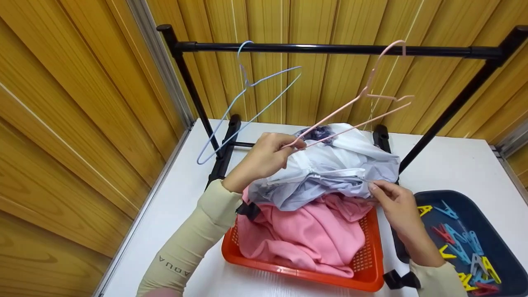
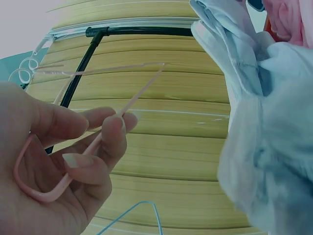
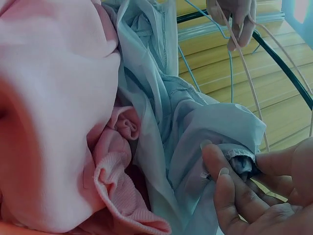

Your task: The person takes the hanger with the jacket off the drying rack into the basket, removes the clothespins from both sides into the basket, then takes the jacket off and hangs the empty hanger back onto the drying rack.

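My left hand (image 1: 270, 154) grips the rounded left end of a pink hanger (image 1: 334, 110), whose hook reaches the black rail. In the left wrist view the fingers curl round the hanger's wire (image 2: 46, 196). A thin white and grey garment with a zipper (image 1: 330, 165) lies heaped beneath the hanger, on top of a pink garment (image 1: 305, 235). My right hand (image 1: 398, 206) pinches the light garment at its right side. Seen from the right wrist, thumb and fingers hold a gathered cuff-like edge (image 3: 240, 159) of it.
A blue hanger (image 1: 251, 119) hangs on the black rail (image 1: 313, 48) at left. The pink garment fills an orange basket (image 1: 288, 270) on the white table (image 1: 173, 214). At right sits a dark tray (image 1: 505, 247) with several coloured clothespins (image 1: 458, 247). Wood-look panels stand behind.
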